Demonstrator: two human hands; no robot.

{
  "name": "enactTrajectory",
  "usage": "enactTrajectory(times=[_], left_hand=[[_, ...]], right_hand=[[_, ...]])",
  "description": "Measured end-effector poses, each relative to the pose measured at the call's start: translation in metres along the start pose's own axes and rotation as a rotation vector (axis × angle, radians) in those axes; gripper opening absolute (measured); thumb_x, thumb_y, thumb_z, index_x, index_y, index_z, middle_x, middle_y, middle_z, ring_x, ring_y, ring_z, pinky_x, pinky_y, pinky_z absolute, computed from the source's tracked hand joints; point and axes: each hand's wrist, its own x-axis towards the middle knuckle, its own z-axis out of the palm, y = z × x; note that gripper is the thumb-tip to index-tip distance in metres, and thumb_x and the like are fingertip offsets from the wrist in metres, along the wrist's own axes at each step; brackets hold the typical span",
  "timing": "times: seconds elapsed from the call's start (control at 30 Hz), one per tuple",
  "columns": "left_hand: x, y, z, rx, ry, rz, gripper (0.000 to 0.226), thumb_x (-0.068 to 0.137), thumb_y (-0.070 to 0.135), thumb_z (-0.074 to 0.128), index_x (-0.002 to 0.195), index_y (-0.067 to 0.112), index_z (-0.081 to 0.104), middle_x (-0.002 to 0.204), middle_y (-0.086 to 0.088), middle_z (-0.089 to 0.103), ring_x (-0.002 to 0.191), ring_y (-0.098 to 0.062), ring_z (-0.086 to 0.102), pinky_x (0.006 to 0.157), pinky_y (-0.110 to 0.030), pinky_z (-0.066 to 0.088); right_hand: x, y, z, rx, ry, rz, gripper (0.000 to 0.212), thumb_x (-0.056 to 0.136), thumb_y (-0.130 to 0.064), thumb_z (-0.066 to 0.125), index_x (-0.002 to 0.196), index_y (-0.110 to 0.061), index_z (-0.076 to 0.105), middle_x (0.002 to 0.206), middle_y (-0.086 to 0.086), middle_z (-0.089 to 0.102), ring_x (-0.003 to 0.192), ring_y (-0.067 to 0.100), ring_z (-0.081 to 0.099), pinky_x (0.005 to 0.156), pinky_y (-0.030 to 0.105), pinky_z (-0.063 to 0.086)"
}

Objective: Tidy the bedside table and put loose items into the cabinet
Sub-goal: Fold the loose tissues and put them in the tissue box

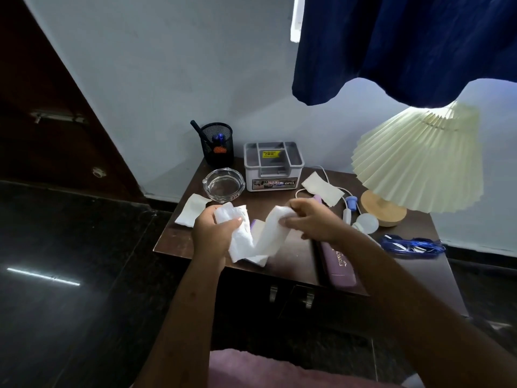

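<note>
A long white tissue (251, 236) hangs between both hands above the dark wooden bedside table (173, 242). My left hand (212, 233) grips its left end, and my right hand (310, 219) pinches the right end. Two more tissues lie flat: one tissue (190, 210) at the left edge, another tissue (321, 189) near the lamp. A purple case (338, 264) lies at the front right, partly under my right forearm. A blue cord bundle (411, 246) sits at the right edge. The cabinet doors with metal handles (291, 296) are closed below the tabletop.
At the back stand a black mesh pen holder (218, 145), a glass ashtray (223, 184) and a grey organiser box (272, 166). A pleated lamp (416, 169) fills the right, with a bulb (366, 222) and white cable beside its base. A blue curtain (405, 46) hangs above.
</note>
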Motion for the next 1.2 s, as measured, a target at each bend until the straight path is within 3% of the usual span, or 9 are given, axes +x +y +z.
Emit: enactTrajectory(times=[0.17, 0.23, 0.33, 0.47, 0.57, 0.7, 0.87, 1.03, 1.2], left_hand=[[-0.01, 0.005, 0.013, -0.008, -0.132, 0.009, 0.023, 0.084, 0.002, 0.06, 0.098, 0.02, 0.057, 0.103, -0.012, 0.066, 0.098, -0.03, 0.065, 0.083, -0.044, 0.055], [-0.016, 0.009, 0.021, -0.028, -0.199, 0.0, 0.031, 0.086, -0.004, 0.052, 0.108, 0.017, 0.055, 0.099, -0.009, 0.066, 0.092, -0.028, 0.064, 0.076, -0.041, 0.055], [-0.022, 0.013, 0.029, -0.108, -0.261, -0.046, 0.035, 0.092, -0.005, 0.041, 0.115, 0.019, 0.052, 0.096, -0.004, 0.067, 0.082, -0.019, 0.065, 0.06, -0.032, 0.058], [-0.024, 0.016, 0.029, -0.252, -0.267, -0.104, 0.018, 0.101, 0.023, 0.04, 0.113, 0.02, 0.053, 0.101, -0.011, 0.066, 0.078, -0.018, 0.065, 0.058, -0.03, 0.056], [-0.023, 0.017, 0.028, -0.272, -0.269, -0.07, 0.026, 0.096, 0.025, 0.051, 0.121, 0.017, 0.05, 0.107, -0.011, 0.065, 0.084, -0.019, 0.064, 0.066, -0.033, 0.056], [-0.022, 0.015, 0.027, -0.211, -0.2, -0.018, 0.039, 0.091, -0.001, 0.052, 0.126, 0.017, 0.044, 0.11, -0.007, 0.061, 0.096, -0.022, 0.061, 0.083, -0.043, 0.054], [-0.023, 0.019, 0.029, -0.155, -0.055, 0.001, 0.041, 0.095, 0.014, 0.053, 0.132, 0.021, 0.038, 0.117, -0.002, 0.057, 0.093, -0.018, 0.058, 0.076, -0.033, 0.052], [-0.026, 0.02, 0.038, 0.007, -0.005, 0.053, 0.053, 0.1, 0.024, 0.042, 0.147, 0.015, 0.021, 0.125, -0.006, 0.045, 0.099, -0.014, 0.042, 0.08, -0.026, 0.036], [-0.02, 0.016, 0.034, -0.05, -0.061, 0.009, 0.05, 0.098, 0.012, 0.044, 0.143, 0.022, 0.025, 0.119, -0.003, 0.046, 0.099, -0.021, 0.05, 0.086, -0.038, 0.047]], right_hand=[[-0.018, -0.028, -0.018, 0.38, -0.125, -0.132, 0.02, 0.092, -0.015, 0.06, 0.109, -0.006, 0.062, 0.093, 0.009, 0.068, 0.08, 0.013, 0.062, 0.067, 0.024, 0.048], [-0.017, -0.033, -0.01, 0.335, -0.115, -0.153, 0.018, 0.092, -0.013, 0.06, 0.103, 0.001, 0.062, 0.09, 0.011, 0.066, 0.077, 0.017, 0.062, 0.067, 0.029, 0.05], [-0.01, -0.032, 0.009, 0.167, 0.063, -0.2, 0.007, 0.09, -0.016, 0.063, 0.084, -0.015, 0.06, 0.077, -0.004, 0.056, 0.07, 0.011, 0.052, 0.063, 0.027, 0.044], [-0.005, -0.029, 0.019, -0.098, 0.285, -0.218, 0.024, 0.086, -0.024, 0.065, 0.109, -0.016, 0.063, 0.088, -0.006, 0.057, 0.08, 0.011, 0.051, 0.063, 0.014, 0.036], [-0.003, -0.031, 0.023, -0.062, 0.348, -0.253, 0.03, 0.086, -0.023, 0.066, 0.114, -0.015, 0.06, 0.094, -0.003, 0.055, 0.086, 0.013, 0.051, 0.072, 0.02, 0.043], [-0.001, -0.03, 0.023, 0.311, 0.243, -0.052, 0.05, 0.092, -0.032, 0.058, 0.138, -0.029, 0.037, 0.121, 0.005, 0.053, 0.104, 0.022, 0.058, 0.09, 0.04, 0.053], [-0.008, -0.034, 0.033, 0.774, -0.13, 0.091, 0.052, 0.098, -0.033, 0.048, 0.144, -0.023, 0.027, 0.132, 0.012, 0.053, 0.098, 0.021, 0.063, 0.082, 0.041, 0.056], [-0.009, -0.043, 0.05, 0.769, -0.128, -0.006, 0.038, 0.1, -0.022, 0.044, 0.137, -0.024, 0.036, 0.13, 0.015, 0.056, 0.097, 0.018, 0.061, 0.077, 0.034, 0.054], [-0.005, -0.033, 0.043, 0.67, 0.01, 0.057, 0.058, 0.098, -0.009, 0.044, 0.148, -0.026, 0.02, 0.11, 0.005, 0.052, 0.089, 0.017, 0.055, 0.081, 0.035, 0.049]])
